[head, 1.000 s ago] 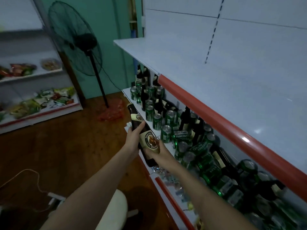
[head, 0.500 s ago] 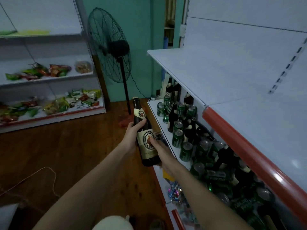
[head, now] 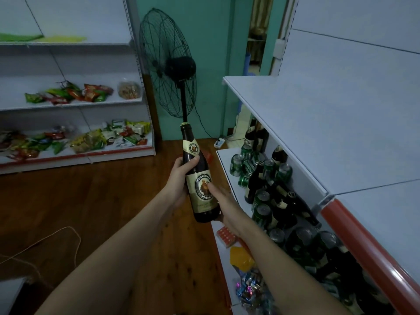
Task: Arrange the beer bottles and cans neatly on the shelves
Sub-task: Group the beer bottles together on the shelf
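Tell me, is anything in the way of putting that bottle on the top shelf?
Nothing visible. Both hands, left and right, hold the bottle upright over the floor, and the top shelf beside it looks bare.

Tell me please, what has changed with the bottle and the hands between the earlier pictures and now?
The beer bottle went from leaning to nearly upright and came away from the lower shelf, out over the floor. Nothing was taken hold of or let go: the left hand still grips its upper body and the right hand its lower part. The green cans and dark bottles on the shelf lie jumbled as before.
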Demonstrator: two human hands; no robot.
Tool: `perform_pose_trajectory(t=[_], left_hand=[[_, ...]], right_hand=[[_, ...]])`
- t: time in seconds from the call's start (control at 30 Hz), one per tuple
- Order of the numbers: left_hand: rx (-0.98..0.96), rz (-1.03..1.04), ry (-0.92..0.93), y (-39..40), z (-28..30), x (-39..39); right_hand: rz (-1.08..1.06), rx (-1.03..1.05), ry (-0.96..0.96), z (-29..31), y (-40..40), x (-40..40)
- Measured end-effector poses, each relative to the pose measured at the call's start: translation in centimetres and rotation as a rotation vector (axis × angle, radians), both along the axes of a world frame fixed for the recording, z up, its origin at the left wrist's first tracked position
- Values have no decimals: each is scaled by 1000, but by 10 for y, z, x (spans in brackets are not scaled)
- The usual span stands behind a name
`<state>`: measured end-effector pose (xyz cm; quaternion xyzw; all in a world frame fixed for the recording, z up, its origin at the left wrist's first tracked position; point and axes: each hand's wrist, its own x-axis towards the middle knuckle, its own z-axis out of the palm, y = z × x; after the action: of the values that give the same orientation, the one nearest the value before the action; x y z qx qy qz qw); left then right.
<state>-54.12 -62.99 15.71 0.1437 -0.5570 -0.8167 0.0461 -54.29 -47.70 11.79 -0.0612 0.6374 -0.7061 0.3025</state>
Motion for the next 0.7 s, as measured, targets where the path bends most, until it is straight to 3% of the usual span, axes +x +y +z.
perform_pose_trajectory(t=[0.4,0.57,0.7], left_hand=[[-101,-152,-59,-50,-18,-70],[-99,-193,-88,-97,-44,-124],[-45,-172,-78,-135,-55,-158]], right_hand=[[-62,27,47,-19,-44,-68],[-58,-28,-84,-43,-86,-129],[-9,47,-97,-52,-117,-173]])
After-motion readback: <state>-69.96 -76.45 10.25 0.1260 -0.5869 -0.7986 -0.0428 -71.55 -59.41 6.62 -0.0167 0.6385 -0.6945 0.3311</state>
